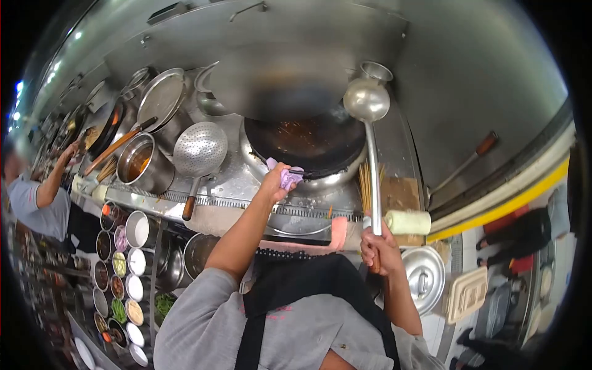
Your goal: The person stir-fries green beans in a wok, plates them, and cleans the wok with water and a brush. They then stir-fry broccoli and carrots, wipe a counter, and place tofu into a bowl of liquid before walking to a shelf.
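Note:
My left hand [275, 184] is closed on a purple cloth [292, 178] at the near edge of a dark wok [305, 147], gripping the rim through it. The wok sits on a round steel burner ring [253, 155], and its inside shows brown residue or liquid. My right hand [381, 249] wraps around the wooden grip of a long steel ladle [374, 172]. The ladle stretches forward along the wok's right side, its round bowl up near a small steel pot [376, 71]. A grey blur covers the area above the wok.
Left of the wok are a perforated skimmer [201, 148], a steel pot of brown liquid [137, 159] and a wide strainer [161, 95]. Bamboo sticks [366, 191] and a rolled pale towel [407, 222] lie right. Ingredient tubs [137, 265] stand lower left. Another person [46, 203] works farther left.

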The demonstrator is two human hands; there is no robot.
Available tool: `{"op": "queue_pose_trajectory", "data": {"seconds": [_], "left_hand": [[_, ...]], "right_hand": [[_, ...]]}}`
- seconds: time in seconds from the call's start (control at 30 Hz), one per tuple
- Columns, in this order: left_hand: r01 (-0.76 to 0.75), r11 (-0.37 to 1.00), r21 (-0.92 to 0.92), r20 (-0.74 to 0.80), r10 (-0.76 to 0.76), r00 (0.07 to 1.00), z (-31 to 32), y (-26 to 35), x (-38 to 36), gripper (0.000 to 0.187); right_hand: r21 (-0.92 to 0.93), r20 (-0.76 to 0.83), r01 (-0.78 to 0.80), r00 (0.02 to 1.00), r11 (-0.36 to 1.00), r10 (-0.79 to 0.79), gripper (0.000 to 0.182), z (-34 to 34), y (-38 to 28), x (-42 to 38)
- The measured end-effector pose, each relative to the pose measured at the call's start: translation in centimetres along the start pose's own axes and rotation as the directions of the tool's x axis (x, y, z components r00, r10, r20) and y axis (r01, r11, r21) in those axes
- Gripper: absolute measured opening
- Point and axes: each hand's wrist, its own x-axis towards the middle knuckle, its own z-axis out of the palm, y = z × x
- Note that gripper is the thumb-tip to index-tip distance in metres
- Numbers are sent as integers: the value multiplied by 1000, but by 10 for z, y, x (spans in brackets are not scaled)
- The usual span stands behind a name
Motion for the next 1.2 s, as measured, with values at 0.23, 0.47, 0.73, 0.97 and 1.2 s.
{"op": "queue_pose_trajectory", "data": {"seconds": [0.23,0.47,0.73,0.97,1.2], "left_hand": [[-57,994,88,-111,67,992,14,-1,-26,32],[-343,916,208,-341,396,853,-91,24,-97,33],[-302,720,625,-344,601,721,-161,10,-129,28],[-344,725,597,-291,595,749,-172,6,-132,31],[-355,674,648,-253,630,734,-170,10,-138,30]], "right_hand": [[-308,-14,-81,997,948,80,45,-19,-29,88],[-528,57,116,993,841,-102,26,60,-89,229],[-972,71,135,948,193,-310,23,149,-74,472],[-401,-56,-446,884,800,465,11,130,-74,643],[-811,-24,108,976,575,-218,34,199,-47,509]]}}
